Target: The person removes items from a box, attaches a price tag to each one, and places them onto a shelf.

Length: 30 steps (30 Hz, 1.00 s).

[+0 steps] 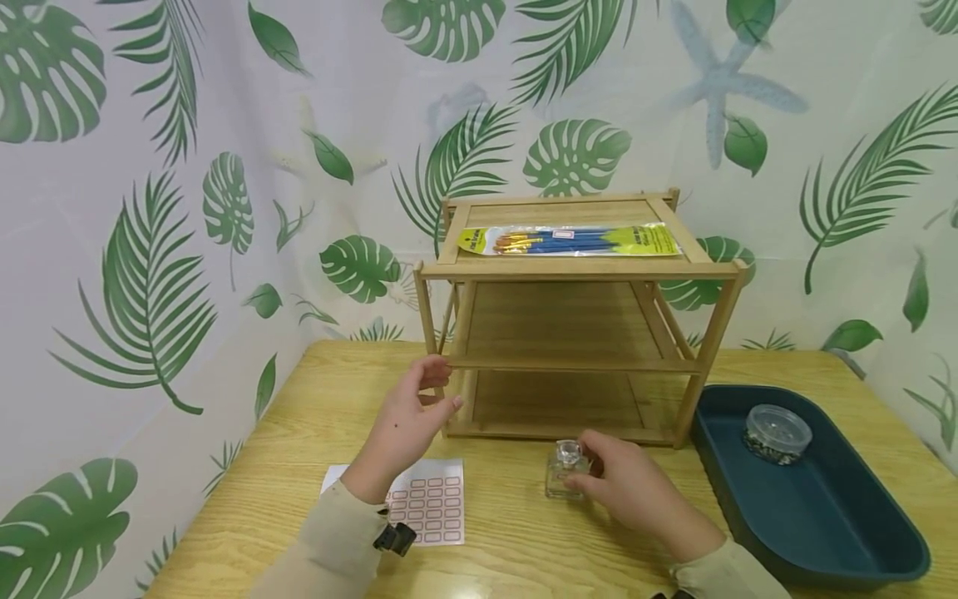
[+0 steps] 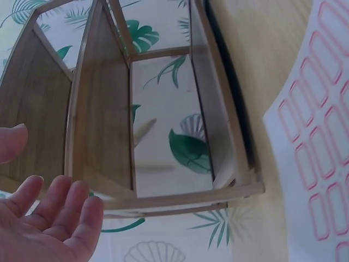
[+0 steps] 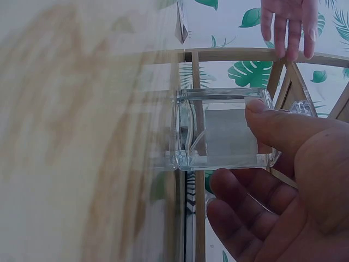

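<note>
A small square perfume bottle (image 1: 560, 481) of clear glass, with a faceted cap, stands upright on the table in front of the wooden shelf. My right hand (image 1: 627, 484) pinches it from the right side. In the right wrist view, the thumb lies along the glass of the bottle (image 3: 229, 134) and the fingers curl behind it. My left hand (image 1: 404, 428) hovers by the shelf's front left post with relaxed, slightly bent fingers and an empty palm. The left wrist view shows those fingers overlapping the wooden shelf (image 2: 101, 98). Below the left forearm lies a sheet of red-bordered labels (image 1: 434, 507).
The shelf (image 1: 576, 363) has several tiers; a packet of blue paintbrushes (image 1: 569, 241) lies on its top. At the right, a dark blue tray (image 1: 823, 516) holds a round clear tub (image 1: 777, 433) with small dark contents. A leaf-patterned sheet (image 1: 337, 100) hangs behind the table.
</note>
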Each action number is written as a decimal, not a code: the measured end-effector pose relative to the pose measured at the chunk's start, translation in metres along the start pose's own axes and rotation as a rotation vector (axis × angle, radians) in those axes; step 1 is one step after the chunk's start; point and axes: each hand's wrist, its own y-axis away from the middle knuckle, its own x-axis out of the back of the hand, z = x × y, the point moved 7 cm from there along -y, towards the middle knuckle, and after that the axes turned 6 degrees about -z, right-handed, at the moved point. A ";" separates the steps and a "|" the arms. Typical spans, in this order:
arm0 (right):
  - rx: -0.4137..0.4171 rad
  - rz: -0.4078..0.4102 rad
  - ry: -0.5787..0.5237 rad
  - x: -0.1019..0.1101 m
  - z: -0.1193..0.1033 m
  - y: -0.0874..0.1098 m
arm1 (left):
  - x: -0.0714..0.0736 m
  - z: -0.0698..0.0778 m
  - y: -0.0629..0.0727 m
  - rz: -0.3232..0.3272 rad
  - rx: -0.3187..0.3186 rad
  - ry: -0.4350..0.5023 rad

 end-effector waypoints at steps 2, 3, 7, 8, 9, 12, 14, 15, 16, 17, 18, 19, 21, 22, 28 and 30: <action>-0.001 -0.005 -0.004 -0.001 0.000 0.000 | 0.008 0.003 -0.002 0.034 -0.022 0.002; -0.003 -0.008 -0.007 -0.001 0.000 -0.001 | 0.012 0.004 -0.002 0.049 -0.033 -0.001; -0.010 -0.015 -0.017 -0.002 0.001 -0.001 | 0.028 0.011 -0.006 0.114 -0.083 -0.007; -0.012 -0.016 -0.019 -0.002 0.001 -0.001 | 0.032 0.012 -0.007 0.129 -0.089 -0.003; -0.013 -0.017 -0.023 -0.002 0.001 -0.001 | 0.035 0.013 -0.008 0.143 -0.092 0.002; -0.016 -0.018 -0.032 -0.002 0.002 -0.001 | 0.041 0.015 -0.012 0.162 -0.090 0.019; -0.018 -0.019 -0.035 -0.002 0.002 0.000 | 0.042 0.014 -0.017 0.154 -0.085 0.029; -0.020 -0.021 -0.038 -0.002 0.003 0.000 | 0.041 0.014 -0.019 0.147 -0.081 0.030; -0.022 -0.021 -0.039 -0.002 0.003 0.000 | 0.041 0.014 -0.021 0.140 -0.079 0.036; -0.023 -0.022 -0.041 -0.002 0.003 0.000 | 0.041 0.014 -0.023 0.135 -0.076 0.042; -0.022 -0.022 -0.041 -0.002 0.003 -0.001 | 0.040 0.013 -0.025 0.131 -0.073 0.048; -0.020 -0.020 -0.041 -0.002 0.003 -0.001 | 0.040 0.013 -0.027 0.128 -0.068 0.055; -0.016 -0.020 -0.041 -0.002 0.002 -0.001 | 0.039 0.011 -0.030 0.127 -0.060 0.073; -0.013 -0.018 -0.038 -0.003 0.002 -0.002 | 0.039 0.010 -0.031 0.127 -0.056 0.080; -0.004 -0.014 -0.039 -0.002 0.002 0.001 | 0.035 0.008 -0.039 0.114 -0.068 0.080; -0.005 -0.013 -0.042 -0.001 0.003 0.001 | 0.034 0.010 -0.042 0.113 -0.079 0.070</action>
